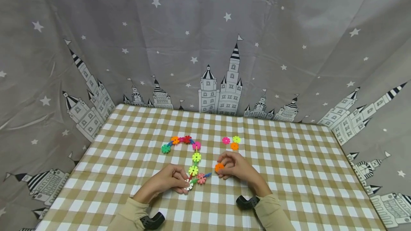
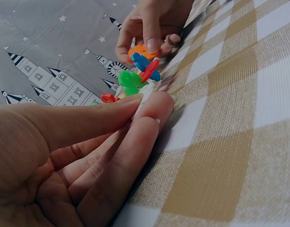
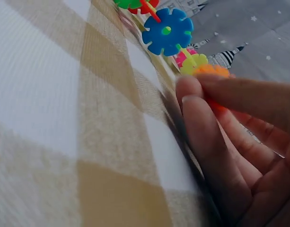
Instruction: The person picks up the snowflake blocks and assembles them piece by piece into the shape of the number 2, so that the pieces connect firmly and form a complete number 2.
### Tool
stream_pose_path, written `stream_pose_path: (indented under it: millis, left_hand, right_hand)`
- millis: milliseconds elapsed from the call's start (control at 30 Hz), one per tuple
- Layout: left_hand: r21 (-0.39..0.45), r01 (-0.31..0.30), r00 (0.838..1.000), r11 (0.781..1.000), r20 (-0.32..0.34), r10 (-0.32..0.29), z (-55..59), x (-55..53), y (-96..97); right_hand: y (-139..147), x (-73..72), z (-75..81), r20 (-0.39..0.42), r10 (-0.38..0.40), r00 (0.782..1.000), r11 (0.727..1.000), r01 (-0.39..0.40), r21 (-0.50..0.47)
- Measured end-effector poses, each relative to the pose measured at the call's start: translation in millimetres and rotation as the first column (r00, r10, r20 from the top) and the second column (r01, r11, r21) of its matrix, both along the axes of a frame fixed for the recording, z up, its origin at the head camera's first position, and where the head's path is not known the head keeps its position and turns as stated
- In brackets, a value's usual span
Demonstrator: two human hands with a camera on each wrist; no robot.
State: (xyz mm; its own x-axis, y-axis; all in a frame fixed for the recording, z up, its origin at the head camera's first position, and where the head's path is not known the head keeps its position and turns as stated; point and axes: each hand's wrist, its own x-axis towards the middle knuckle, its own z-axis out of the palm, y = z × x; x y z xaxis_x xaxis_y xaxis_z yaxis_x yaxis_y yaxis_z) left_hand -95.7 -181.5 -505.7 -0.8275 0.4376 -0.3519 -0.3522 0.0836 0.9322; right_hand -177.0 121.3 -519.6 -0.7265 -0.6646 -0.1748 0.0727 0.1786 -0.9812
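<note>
In the head view, a chain of notched plastic snowflake discs curves across the cloth, from a green disc (image 1: 165, 148) at upper left past yellow discs (image 1: 196, 157) to a white disc (image 1: 189, 186). My left hand (image 1: 167, 179) pinches that white disc between thumb and fingertips. Beyond it, the chain turns right through a green disc and a coral disc (image 1: 201, 178) to a blue disc (image 3: 167, 32), which stands on edge. To the right, my right hand (image 1: 238, 167) pinches a single orange disc (image 1: 219, 168), a small gap from the blue one.
Behind the right hand lie three loose discs: pink (image 1: 226, 140), yellow (image 1: 236, 139) and orange (image 1: 234, 146). A checked cloth (image 1: 289, 152) covers the table. Grey curtains (image 1: 257, 17) printed with castles and stars hang round its back and sides.
</note>
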Motion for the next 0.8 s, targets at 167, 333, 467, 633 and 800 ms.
stream_pose_path:
  millis: [167,333,467,633,800]
  left_hand:
    - [0.002,0.0,1.0,1.0,0.006,0.0,0.3,-0.2,0.1]
    - [-0.001,0.002,1.0,1.0,0.008,-0.002,-0.3,-0.5,0.4]
    - [-0.005,0.002,1.0,1.0,0.007,-0.002,-0.7,-0.3,0.2]
    - [-0.006,0.004,1.0,1.0,0.01,-0.003,-0.8,-0.2,0.2]
    - [-0.001,0.004,1.0,1.0,0.006,-0.004,-0.6,-0.3,0.2]
  right_hand:
    - [2,-0.7,-3.3,0.037,0.043,0.998,0.999,-0.043,0.005]
    - [2,1.3,-3.1,0.044,0.046,0.998,0.997,-0.048,0.057]
    - [-1,4.3,-1.0,0.033,0.048,0.998,0.996,-0.05,0.071]
    - [-5,7.0,-0.9,0.035,0.022,0.999,0.997,-0.025,0.071]
    - [-10,9.8,-0.7,0.077,-0.024,0.997,0.998,0.02,0.052]
